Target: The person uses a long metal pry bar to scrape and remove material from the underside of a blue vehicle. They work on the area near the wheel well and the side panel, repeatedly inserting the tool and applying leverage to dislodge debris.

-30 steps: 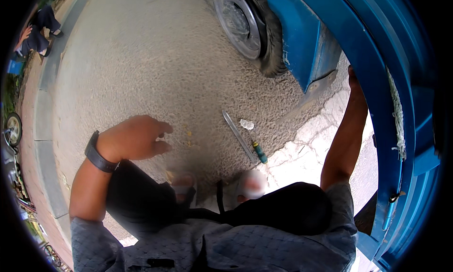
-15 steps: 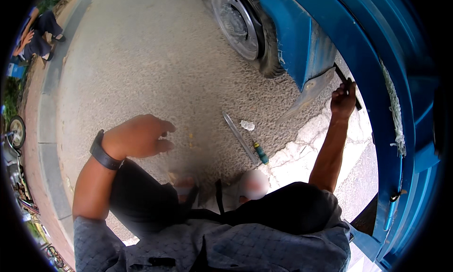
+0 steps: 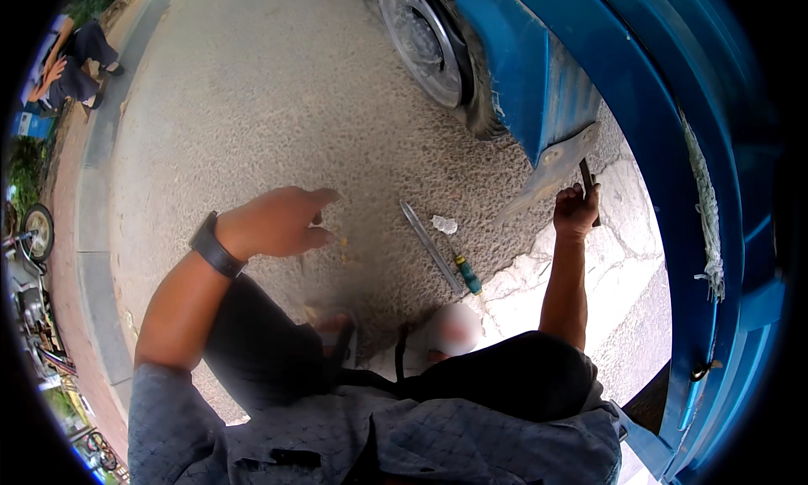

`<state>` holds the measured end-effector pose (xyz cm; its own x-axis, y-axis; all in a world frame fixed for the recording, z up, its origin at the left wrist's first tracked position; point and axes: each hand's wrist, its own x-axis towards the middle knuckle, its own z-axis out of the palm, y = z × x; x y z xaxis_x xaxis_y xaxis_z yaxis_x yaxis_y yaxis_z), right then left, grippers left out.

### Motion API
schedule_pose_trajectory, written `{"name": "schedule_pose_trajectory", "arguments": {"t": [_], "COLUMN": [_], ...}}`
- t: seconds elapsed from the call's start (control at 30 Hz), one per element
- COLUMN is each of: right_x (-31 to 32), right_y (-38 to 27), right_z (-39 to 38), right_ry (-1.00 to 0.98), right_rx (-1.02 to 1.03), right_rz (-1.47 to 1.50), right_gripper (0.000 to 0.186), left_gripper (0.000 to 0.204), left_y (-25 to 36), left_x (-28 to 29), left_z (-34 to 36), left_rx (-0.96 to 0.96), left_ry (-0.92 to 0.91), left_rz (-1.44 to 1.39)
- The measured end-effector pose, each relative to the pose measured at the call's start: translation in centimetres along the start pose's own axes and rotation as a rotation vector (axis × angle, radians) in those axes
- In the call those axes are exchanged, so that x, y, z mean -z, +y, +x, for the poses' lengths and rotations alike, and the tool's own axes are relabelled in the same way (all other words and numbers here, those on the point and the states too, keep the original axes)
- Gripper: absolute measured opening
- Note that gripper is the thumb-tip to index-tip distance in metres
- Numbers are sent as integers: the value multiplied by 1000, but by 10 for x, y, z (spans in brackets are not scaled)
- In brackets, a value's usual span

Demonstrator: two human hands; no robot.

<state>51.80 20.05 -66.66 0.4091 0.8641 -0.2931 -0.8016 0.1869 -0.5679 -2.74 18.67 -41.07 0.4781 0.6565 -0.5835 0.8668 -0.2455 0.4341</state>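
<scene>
Dark bar [image 3: 587, 175] stood in the right hand [image 3: 576, 211], whose fingers were curled shut around it; its ends showed above and below the fist. The bar's long axis ran from about half past eleven to half past five. The left hand [image 3: 284, 222] was well apart from it, its thumb and forefinger spread with nothing between them; from there the bar lay at about three o'clock. So the right hand was the near one.

Outward from the right fist, a grey flap [image 3: 549, 161] hung close by at eleven o'clock, beneath blue bodywork [image 3: 518, 85]. On the ground, a green-handled tool [image 3: 469, 276] lay at eight o'clock, a slim metal rod [image 3: 431, 249] just beside it, and a clear scrap [image 3: 444, 225] at nine.

Against the frame half a second before, the right hand and bar had shifted toward seven o'clock and the bar stood steeper; the left hand had moved slightly toward two.
</scene>
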Motion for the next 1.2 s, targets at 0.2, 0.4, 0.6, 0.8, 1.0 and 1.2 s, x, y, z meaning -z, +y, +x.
{"name": "schedule_pose_trajectory", "arguments": {"t": [0.2, 0.4, 0.6, 0.8, 1.0, 1.2], "right_x": [-123, -161, -4, -96, -180, -21], "right_y": [-111, -130, 12, -69, -110, -7], "right_z": [44, 71, 0, 38, 72, 13], "right_ry": [-170, -115, 58, -88, -159, 46], "right_rx": [276, 464, 20, 238, 409, 93], "right_rz": [-439, -741, -154, -387, -735, -186], "right_gripper": [27, 22, 29, 26, 31, 35], "left_gripper": [60, 59, 57, 57, 55, 55], "left_y": [-5, -8, -6, -13, -9, -6], "left_x": [-2, -2, -1, -2, 1, -1], "left_z": [3, 2, -5, -10, -10, -15], "left_rx": [6, 9, -13, 15, 22, 32], "left_ry": [-80, -69, -34, -27, -67, -33], "left_rz": [74, 55, 44, 42, -7, 6]}}
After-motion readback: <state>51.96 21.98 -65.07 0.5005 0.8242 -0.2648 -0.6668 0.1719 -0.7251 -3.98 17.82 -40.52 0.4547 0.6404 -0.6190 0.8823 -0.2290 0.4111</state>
